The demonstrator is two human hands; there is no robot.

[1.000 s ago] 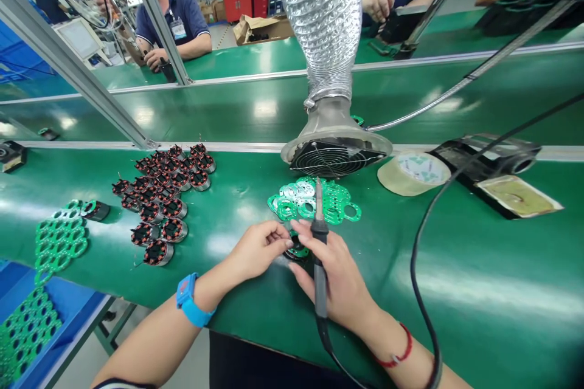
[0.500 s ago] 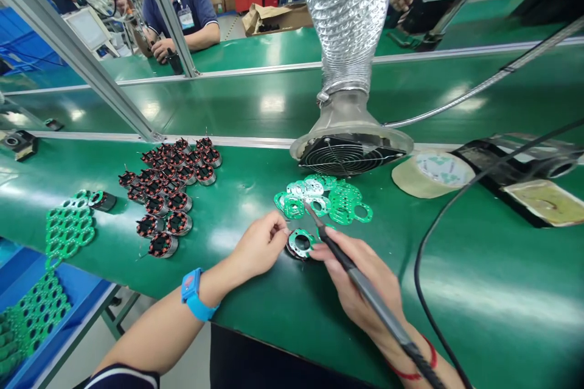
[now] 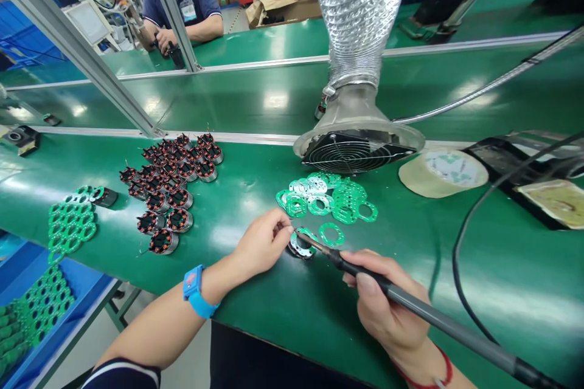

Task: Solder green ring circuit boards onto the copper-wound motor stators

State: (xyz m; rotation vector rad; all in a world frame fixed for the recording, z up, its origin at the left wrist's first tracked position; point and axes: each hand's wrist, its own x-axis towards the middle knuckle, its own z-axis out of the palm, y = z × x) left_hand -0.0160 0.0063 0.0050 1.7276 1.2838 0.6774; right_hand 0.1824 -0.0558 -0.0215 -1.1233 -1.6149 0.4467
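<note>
Right hand (image 3: 395,307) gripping soldering iron (image 3: 456,329), tip at ring-topped part (image 3: 306,253); left hand (image 3: 262,242) pinched beside it, contents hidden

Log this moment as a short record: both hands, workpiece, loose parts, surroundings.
left hand: fingers bent at the edge of the ring-topped part; grip unclear
right hand: fingers around the soldering iron
iron tip: at the ring-topped part, near left fingers
loose ring: flat, right of workpiece
ring pile: near fan hood
far left: wound parts, green board panel
</note>
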